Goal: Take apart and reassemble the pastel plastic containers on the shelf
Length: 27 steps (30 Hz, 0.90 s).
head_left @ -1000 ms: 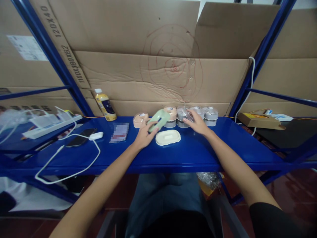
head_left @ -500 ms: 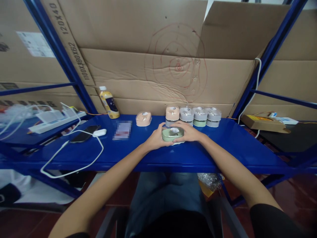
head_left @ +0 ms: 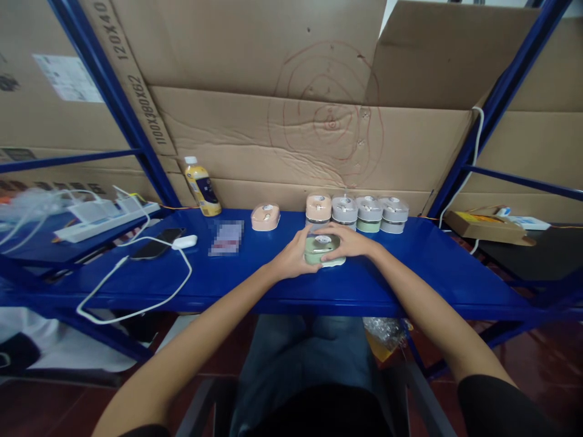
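Between both hands is a green oval case [head_left: 314, 250] with a clear lid and a round label on top. My left hand [head_left: 294, 256] is closed round its left side, and my right hand [head_left: 348, 241] grips the right side and back edge. Part of a white piece [head_left: 334, 263] shows beneath the case; I cannot make out what it is. Just behind the hands stand stacked cases of the same shape: a peach one [head_left: 318, 207] on top at the left, then grey ones [head_left: 345, 209] to the right. A single peach case [head_left: 265, 217] sits apart on the left.
The blue shelf [head_left: 255, 291] carries a yellow drink bottle [head_left: 203, 187], a blurred-out flat item [head_left: 226, 238], a dark phone [head_left: 157, 244] and a white cable [head_left: 182, 291] on the left. Cardboard [head_left: 228, 127] backs the shelf, with blue posts [head_left: 118, 103] at the sides.
The green case and both hands have shifted slightly right, and more of the white piece shows beneath it. The stacked cases have stayed in place.
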### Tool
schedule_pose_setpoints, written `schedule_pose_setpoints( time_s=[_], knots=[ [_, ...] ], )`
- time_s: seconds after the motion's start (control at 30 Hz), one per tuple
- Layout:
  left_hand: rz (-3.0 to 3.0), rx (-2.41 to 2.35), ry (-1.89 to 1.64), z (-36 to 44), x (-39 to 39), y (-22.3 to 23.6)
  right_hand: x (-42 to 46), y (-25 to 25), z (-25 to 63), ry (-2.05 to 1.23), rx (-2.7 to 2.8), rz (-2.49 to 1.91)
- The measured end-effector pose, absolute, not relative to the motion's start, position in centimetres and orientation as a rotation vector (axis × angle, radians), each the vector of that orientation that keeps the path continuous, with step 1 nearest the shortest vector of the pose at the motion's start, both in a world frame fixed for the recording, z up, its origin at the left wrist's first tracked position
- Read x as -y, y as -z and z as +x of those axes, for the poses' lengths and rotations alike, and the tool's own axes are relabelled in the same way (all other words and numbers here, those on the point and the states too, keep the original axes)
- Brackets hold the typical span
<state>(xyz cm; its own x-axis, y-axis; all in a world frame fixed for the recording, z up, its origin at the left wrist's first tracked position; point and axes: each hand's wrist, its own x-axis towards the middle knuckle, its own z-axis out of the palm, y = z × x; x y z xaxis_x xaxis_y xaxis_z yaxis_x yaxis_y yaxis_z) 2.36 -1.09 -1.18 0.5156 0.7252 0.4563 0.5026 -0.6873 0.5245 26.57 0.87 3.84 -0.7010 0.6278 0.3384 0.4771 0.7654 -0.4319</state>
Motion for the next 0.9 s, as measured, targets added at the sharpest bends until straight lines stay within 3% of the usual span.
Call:
schedule_pose_setpoints(
  time_s=[0.9],
  knots=[
    [2.507, -0.928, -0.842, 0.4, 1.9, 0.0, 0.5, -3.3, 26.2, -0.346, 2.571, -0.862]
  ],
)
